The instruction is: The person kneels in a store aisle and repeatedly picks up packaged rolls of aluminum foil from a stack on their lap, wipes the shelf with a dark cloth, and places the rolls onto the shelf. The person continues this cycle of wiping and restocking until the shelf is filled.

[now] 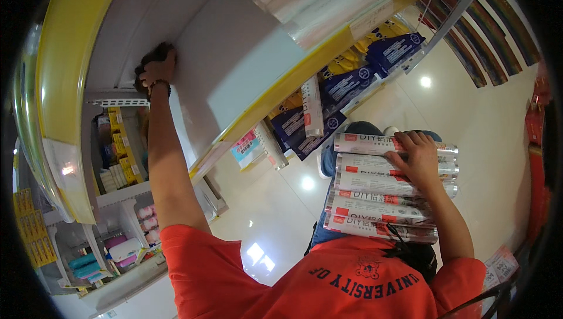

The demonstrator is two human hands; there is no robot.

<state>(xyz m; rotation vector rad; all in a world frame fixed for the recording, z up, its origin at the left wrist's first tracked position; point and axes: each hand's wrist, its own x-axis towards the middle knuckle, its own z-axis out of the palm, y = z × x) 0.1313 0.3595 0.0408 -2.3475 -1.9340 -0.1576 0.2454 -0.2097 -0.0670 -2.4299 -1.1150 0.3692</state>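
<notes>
My left hand [157, 70] reaches deep onto a grey shelf board [228, 64]. Bunched under its fingers is a dark cloth [163, 51], pressed where the board meets the back panel. Several wrapped rolls of aluminium foil [378, 207] lie side by side across my thighs. Over the farthest foil roll [365, 143] curl the fingers of my right hand [415, 156], the thumb and palm resting toward the rolls nearer me. Their right ends lie partly behind that hand and forearm.
Clear plastic packs [308, 2] lie on the shelf's right part, behind a yellow edge strip [316, 75]. Below are blue-and-yellow packets [347, 83] and another upright foil roll [312, 108]. A yellow-edged shelf [66, 77] overhangs at left; stocked lower shelves [118, 152] stand beneath it.
</notes>
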